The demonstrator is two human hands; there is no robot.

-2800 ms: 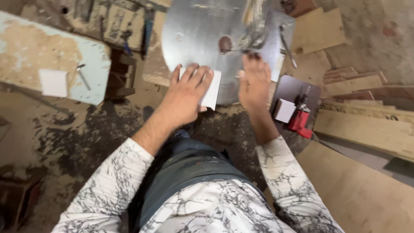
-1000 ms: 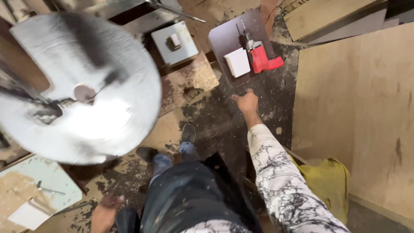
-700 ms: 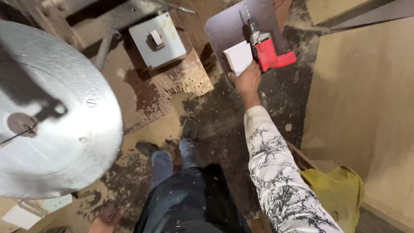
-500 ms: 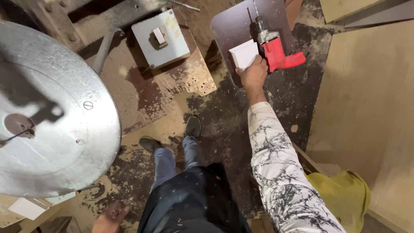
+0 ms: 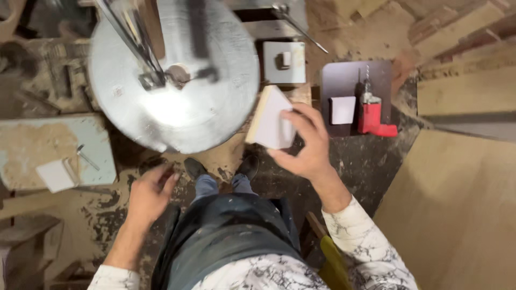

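My right hand (image 5: 305,149) grips a white-faced square board piece (image 5: 270,119) with a pale wooden edge, held tilted in the air just right of the round metal saw table (image 5: 209,102). My left hand (image 5: 149,194) hangs lower left, fingers loosely apart, holding nothing. The thin saw blade and its guide (image 5: 148,75) rise over the table's middle.
A dark stool top (image 5: 344,80) at the right carries another white square piece (image 5: 342,109) and a red power drill (image 5: 371,114). A grey switch box (image 5: 284,62) sits behind the held piece. A pale blue bench (image 5: 102,156) at left bears a white piece (image 5: 54,175). Large plywood sheets (image 5: 457,215) lie at right.
My right hand took a white piece off the stool and carried it left toward the round table. The view swung back toward the table. My left hand rose into view.
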